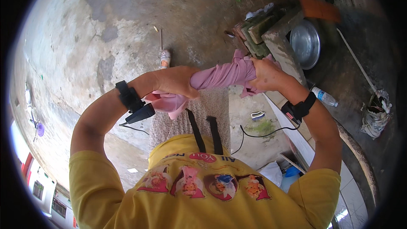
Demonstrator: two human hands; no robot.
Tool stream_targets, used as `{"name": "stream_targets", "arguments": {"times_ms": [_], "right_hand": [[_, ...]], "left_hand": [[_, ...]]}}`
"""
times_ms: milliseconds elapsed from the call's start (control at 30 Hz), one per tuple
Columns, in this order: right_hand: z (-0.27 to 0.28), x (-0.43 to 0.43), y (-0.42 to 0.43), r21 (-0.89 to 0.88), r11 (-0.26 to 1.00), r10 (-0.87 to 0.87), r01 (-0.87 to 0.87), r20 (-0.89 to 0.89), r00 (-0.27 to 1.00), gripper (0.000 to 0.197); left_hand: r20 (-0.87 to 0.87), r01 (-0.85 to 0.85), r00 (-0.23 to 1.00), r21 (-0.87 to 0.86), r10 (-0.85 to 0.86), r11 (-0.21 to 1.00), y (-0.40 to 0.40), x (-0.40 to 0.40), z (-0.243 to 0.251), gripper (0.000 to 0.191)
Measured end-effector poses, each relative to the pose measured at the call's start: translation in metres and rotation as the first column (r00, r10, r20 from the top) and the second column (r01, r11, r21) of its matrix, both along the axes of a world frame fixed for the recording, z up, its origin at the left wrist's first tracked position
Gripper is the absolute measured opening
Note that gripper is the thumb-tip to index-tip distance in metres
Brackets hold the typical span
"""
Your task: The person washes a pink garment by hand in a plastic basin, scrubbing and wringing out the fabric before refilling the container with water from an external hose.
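Observation:
A pink cloth (pixel 222 73), perhaps a garment, is stretched and twisted between my two hands in front of my body. My left hand (pixel 179 81) is closed around one end, and a loose fold of the cloth hangs below that fist. The other end is gripped by my right hand (pixel 268 73), with bunched fabric sticking out around the fingers. Both wrists carry black straps with small devices and cables. The middle of the cloth is wound into a thick rope, held clear of the ground above my patterned skirt (pixel 210 111).
A metal basin (pixel 304 44) stands at the right beside bricks (pixel 262 28) and a low ledge. A plastic bottle (pixel 324 96) lies near my right forearm. A scrubbing brush (pixel 257 115) rests on the concrete floor (pixel 127 38). Farther right are a worn sack (pixel 376 117) and a wooden pole (pixel 357 152).

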State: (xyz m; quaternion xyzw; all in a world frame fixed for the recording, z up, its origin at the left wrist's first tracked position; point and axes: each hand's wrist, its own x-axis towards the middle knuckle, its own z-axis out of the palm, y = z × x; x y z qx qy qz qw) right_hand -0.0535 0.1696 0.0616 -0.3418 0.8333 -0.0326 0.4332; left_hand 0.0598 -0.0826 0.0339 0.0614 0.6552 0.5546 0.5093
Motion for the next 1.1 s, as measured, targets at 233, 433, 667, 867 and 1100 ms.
{"name": "stream_targets", "arguments": {"times_ms": [233, 433, 667, 867, 1100], "right_hand": [[-0.027, 0.058, 0.031, 0.392, 0.882, -0.471, 0.260, 0.742, 0.477, 0.026], [-0.022, 0.110, 0.017, 0.519, 0.558, -0.466, 0.647, 0.842, -0.273, 0.039], [-0.035, 0.130, -0.021, 0.747, 0.051, -0.145, 0.663, 0.663, -0.735, 0.047], [-0.087, 0.135, -0.054, 0.800, -0.194, 0.275, 0.568, 0.600, -0.752, 0.045], [-0.101, 0.108, -0.076, 0.632, -0.337, 0.326, 0.698, 0.774, -0.543, 0.044]], "left_hand": [[-0.479, -0.010, 0.831, -0.522, -0.284, 0.853, 0.022, 0.003, -0.046, 0.043], [-0.768, -0.198, 0.630, -0.304, -0.117, 0.932, 0.030, 0.005, -0.098, 0.040], [-0.471, -0.598, 0.767, -0.278, 0.435, 0.752, 0.076, 0.026, -0.137, 0.040], [-0.295, -0.716, 0.695, -0.204, 0.656, 0.668, 0.094, 0.066, -0.141, 0.042], [-0.276, -0.756, 0.654, -0.218, 0.704, 0.617, 0.084, 0.080, -0.133, 0.044]]}}
